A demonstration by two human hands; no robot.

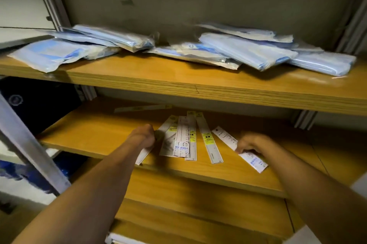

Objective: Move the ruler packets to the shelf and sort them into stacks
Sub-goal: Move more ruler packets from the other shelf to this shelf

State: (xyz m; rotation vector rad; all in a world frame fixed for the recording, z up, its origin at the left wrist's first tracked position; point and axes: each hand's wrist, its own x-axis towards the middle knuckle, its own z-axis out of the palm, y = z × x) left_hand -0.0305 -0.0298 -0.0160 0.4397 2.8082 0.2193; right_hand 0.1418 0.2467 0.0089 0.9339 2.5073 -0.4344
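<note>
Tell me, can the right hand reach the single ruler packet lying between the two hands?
Probably yes. The right hand grips the rightmost packet, and the single packet lies just beside it on the open shelf, nothing between them.

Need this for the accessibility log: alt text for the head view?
Two hands sort ruler packets fanned on a wooden shelf: left hand holds one, right hand pinches another. Blue plastic bags lie on the shelf above.

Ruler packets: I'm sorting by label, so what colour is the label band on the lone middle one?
Yellow, on a white ruler packet; shown in the head view.
</note>
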